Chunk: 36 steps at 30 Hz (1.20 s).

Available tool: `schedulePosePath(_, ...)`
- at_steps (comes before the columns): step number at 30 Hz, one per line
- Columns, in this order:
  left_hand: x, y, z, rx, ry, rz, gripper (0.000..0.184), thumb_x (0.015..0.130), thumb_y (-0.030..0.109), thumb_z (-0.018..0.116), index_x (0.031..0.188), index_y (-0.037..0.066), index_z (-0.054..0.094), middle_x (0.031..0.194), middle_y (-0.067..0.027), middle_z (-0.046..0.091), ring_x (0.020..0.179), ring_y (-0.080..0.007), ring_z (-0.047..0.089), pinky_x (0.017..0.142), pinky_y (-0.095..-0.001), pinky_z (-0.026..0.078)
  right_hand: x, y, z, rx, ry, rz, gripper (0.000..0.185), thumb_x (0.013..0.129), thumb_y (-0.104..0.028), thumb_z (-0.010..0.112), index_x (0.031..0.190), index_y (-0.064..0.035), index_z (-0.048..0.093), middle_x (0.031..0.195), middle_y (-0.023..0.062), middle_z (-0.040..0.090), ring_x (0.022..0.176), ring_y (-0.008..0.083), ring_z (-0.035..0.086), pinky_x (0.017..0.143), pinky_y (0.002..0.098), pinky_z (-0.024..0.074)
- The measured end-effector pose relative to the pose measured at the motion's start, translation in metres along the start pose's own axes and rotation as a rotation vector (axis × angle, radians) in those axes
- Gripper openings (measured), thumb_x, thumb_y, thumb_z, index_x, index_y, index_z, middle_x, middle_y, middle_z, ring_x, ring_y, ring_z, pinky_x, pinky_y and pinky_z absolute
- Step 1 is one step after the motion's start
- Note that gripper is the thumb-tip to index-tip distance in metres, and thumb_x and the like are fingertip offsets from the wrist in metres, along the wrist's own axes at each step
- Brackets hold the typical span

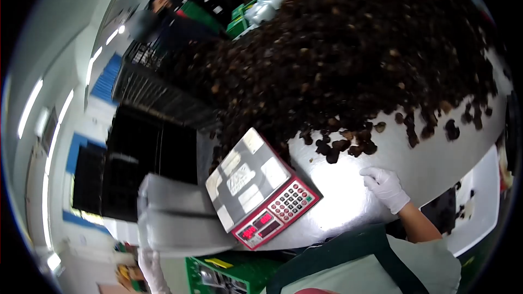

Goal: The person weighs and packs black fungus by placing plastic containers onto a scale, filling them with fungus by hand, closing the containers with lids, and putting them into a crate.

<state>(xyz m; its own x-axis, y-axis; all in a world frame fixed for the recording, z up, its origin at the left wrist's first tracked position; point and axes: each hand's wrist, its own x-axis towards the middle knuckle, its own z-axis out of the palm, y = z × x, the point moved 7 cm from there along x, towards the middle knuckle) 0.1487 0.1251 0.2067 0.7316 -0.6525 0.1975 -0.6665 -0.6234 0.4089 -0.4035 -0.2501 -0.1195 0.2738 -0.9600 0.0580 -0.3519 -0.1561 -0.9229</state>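
Observation:
My left hand [152,272], in a white glove, is at the lower left with its fingers up against the near corner of the clear plastic trays [182,215]; it appears to grip them, though the fingers show only partly. Beside the trays is a red and grey digital scale [253,185], set at an angle, its red digits lit and its taped plate bare. On the metal table [327,201], my gloved right hand [388,189] rests to the right of the scale, fingers loosely bent and holding nothing. Loose dark brown, mushroom-like pieces [348,144] lie just beyond it.
A large heap of the dark pieces [338,60] covers the table's far part. Black crates [163,95] stand at left, a green crate [234,272] below the table's near edge, a white tub [479,201] at right. Another person [180,27] stands at far left.

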Motion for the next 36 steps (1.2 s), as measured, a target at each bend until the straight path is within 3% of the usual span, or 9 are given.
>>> schedulePosePath(2, 0.011, 0.000, -0.009, -0.096, 0.035, 0.067, 0.038, 0.093, 0.003, 0.070, 0.131, 0.005, 0.064, 0.104, -0.0055, 0.068, 0.084, -0.0137, 0.062, 0.076, -0.0281, 0.053, 0.003, -0.005, -0.004, -0.005, 0.043, -0.051, 0.018, 0.093, -0.016, 0.066, 0.107, -0.0090, 0.076, 0.093, 0.0133, 0.076, 0.077, 0.0236, 0.074, 0.072, 0.0355, 0.0589)
schedulePosePath(10, 0.034, 0.047, -0.049, -0.180, -0.130, -0.078, 0.024, 0.097, 0.019, 0.072, 0.116, 0.005, 0.068, 0.102, -0.0073, 0.069, 0.090, -0.0185, 0.065, 0.078, -0.0324, 0.056, 0.003, -0.013, -0.004, -0.097, 0.053, -0.205, 0.010, 0.092, -0.017, 0.067, 0.099, -0.0162, 0.074, 0.086, 0.0063, 0.076, 0.073, 0.0259, 0.073, 0.067, 0.0376, 0.0591)
schedulePosePath(13, 0.014, 0.122, -0.041, -0.558, 0.439, -0.057, 0.029, 0.097, 0.019, 0.072, 0.119, 0.001, 0.067, 0.105, -0.0090, 0.070, 0.088, -0.0211, 0.065, 0.072, -0.0320, 0.056, 0.003, -0.013, -0.004, -0.092, 0.071, -0.227, 0.012, 0.091, -0.015, 0.068, 0.101, -0.0174, 0.073, 0.084, 0.0057, 0.076, 0.074, 0.0258, 0.073, 0.067, 0.0383, 0.0590)
schedulePosePath(16, -0.003, 0.186, 0.018, 0.030, 0.445, 0.130, 0.027, 0.098, 0.017, 0.066, 0.119, 0.000, 0.067, 0.112, -0.0127, 0.068, 0.094, -0.0255, 0.064, 0.078, -0.0382, 0.057, 0.003, -0.013, -0.006, -0.061, 0.047, -0.203, 0.013, 0.093, -0.021, 0.065, 0.103, -0.0184, 0.072, 0.087, 0.0065, 0.076, 0.074, 0.0273, 0.073, 0.068, 0.0402, 0.0591)
schedulePosePath(23, -0.037, 0.195, 0.265, -0.301, -0.157, 0.458, 0.033, 0.101, 0.019, 0.056, 0.120, -0.007, 0.066, 0.126, -0.0241, 0.063, 0.123, -0.0391, 0.059, 0.106, -0.0526, 0.050, -0.004, -0.006, -0.002, -0.078, 0.112, -0.235, 0.023, 0.099, -0.032, 0.057, 0.111, -0.0187, 0.072, 0.086, 0.0077, 0.072, 0.073, 0.0334, 0.070, 0.068, 0.0478, 0.0570)
schedulePosePath(24, -0.035, 0.162, 0.285, -0.289, -0.105, 0.557, 0.033, 0.101, 0.018, 0.058, 0.122, -0.006, 0.066, 0.127, -0.0253, 0.062, 0.122, -0.0401, 0.059, 0.103, -0.0535, 0.052, -0.008, -0.009, -0.007, -0.100, 0.142, -0.247, 0.026, 0.097, -0.031, 0.061, 0.118, -0.0180, 0.069, 0.096, 0.0065, 0.071, 0.079, 0.0295, 0.070, 0.071, 0.0444, 0.0570)
schedulePosePath(25, -0.008, 0.165, 0.309, -0.122, -0.397, 0.455, 0.033, 0.097, -0.001, 0.062, 0.129, -0.003, 0.060, 0.120, -0.0146, 0.063, 0.110, -0.0201, 0.060, 0.095, -0.0320, 0.048, -0.008, -0.011, -0.013, -0.221, 0.129, -0.280, 0.031, 0.095, -0.031, 0.063, 0.124, -0.0180, 0.066, 0.105, 0.0060, 0.070, 0.089, 0.0272, 0.069, 0.075, 0.0429, 0.0564)
schedulePosePath(30, -0.035, 0.216, 0.298, -0.122, -0.373, 0.508, 0.039, 0.096, -0.004, 0.062, 0.134, -0.003, 0.055, 0.129, -0.0175, 0.059, 0.114, -0.0266, 0.061, 0.096, -0.0373, 0.051, 0.001, 0.011, -0.099, -0.793, 0.316, -0.118, 0.070, 0.091, -0.036, 0.069, 0.154, -0.0218, 0.043, 0.154, 0.0116, 0.045, 0.145, 0.0326, 0.038, 0.114, 0.0552, 0.0375)
schedulePosePath(36, -0.066, 0.254, 0.269, -0.280, -0.285, 0.439, 0.046, 0.097, 0.001, 0.068, 0.138, -0.004, 0.048, 0.134, -0.0188, 0.055, 0.115, -0.0276, 0.061, 0.098, -0.0398, 0.052, -0.006, 0.029, -0.194, -0.743, 0.600, 0.144, 0.081, 0.083, -0.046, 0.076, 0.153, -0.0198, 0.046, 0.160, 0.0158, 0.038, 0.151, 0.0371, 0.030, 0.125, 0.0567, 0.0227)
